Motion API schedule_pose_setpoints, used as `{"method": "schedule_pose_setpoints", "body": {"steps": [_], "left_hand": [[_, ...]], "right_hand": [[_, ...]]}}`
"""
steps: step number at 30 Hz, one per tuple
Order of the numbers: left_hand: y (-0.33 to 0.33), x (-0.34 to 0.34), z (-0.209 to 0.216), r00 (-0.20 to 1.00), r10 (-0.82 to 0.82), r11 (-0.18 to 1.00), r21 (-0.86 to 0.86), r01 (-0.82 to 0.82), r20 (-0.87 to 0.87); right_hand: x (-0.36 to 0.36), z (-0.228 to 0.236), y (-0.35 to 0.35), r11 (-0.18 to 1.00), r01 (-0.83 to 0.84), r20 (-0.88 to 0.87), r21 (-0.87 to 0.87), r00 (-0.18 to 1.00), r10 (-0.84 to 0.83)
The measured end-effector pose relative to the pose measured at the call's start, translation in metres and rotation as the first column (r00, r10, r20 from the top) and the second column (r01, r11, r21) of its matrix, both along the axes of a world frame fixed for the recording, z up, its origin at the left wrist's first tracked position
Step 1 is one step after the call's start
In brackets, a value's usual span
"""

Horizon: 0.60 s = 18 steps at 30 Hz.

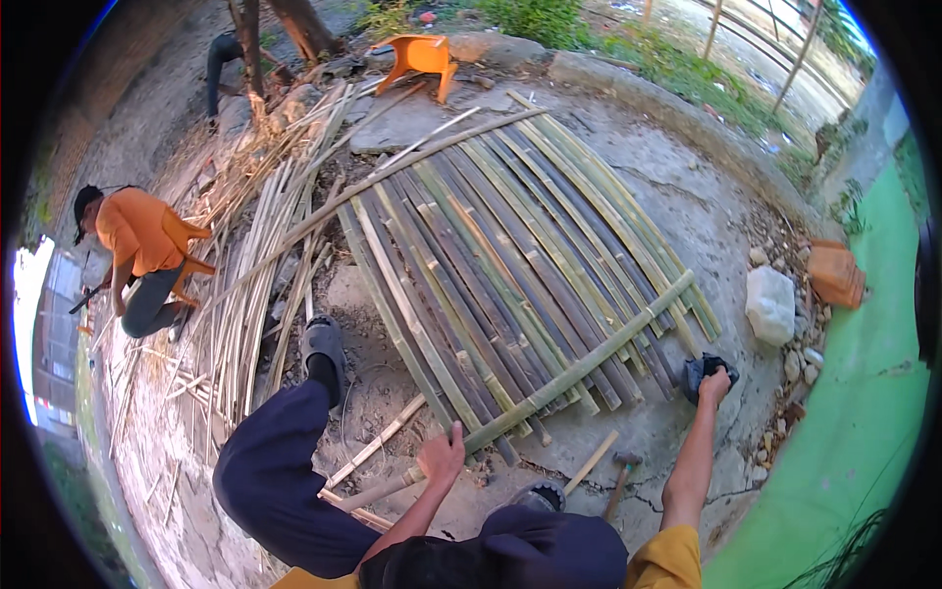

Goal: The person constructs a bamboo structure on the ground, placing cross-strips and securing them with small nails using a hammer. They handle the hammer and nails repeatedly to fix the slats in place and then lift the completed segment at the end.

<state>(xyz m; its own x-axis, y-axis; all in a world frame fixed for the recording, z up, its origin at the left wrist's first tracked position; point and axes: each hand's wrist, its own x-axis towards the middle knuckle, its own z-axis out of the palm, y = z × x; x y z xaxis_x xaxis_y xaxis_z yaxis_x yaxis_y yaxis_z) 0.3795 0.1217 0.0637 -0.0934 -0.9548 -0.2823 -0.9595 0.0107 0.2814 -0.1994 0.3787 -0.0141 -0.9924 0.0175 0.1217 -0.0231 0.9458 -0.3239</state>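
Observation:
A panel of long bamboo strips (pixel 510 265), green, tan and dark brown, lies on the ground in front of me. Across its near ends runs a thicker green bamboo pole (pixel 579 370). My left hand (pixel 444 457) is closed around this pole close to the panel's near left corner. Off the near right corner, my right hand (pixel 718 383) grips a crumpled black bag (pixel 699 375) just above the ground. What the bag contains is hidden. A hammer (pixel 622 481) lies by my foot, beside a short bamboo piece (pixel 592 461).
Loose bamboo strips (pixel 265 255) are heaped on the left. A person (pixel 147 236) in orange sits beyond them on an orange chair. Another orange chair (pixel 417 61) stands at the back. On the right are a white block (pixel 770 306), an orange-brown block (pixel 836 273), stones and a green wall (pixel 863 393).

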Motion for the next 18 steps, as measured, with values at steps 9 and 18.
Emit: {"method": "schedule_pose_setpoints", "body": {"steps": [9,18], "left_hand": [[0.005,-0.026,-0.058,0.966,-0.145,0.96,0.205,0.19,-0.215],[-0.008,0.01,-0.046,0.841,-0.43,0.864,0.12,0.488,-0.328]], "right_hand": [[0.0,-0.008,0.029,0.989,-0.133,-0.156,0.065,0.978,0.142],[0.019,0.046,0.023,0.97,-0.191,-0.297,-0.151,0.945,0.14]]}}
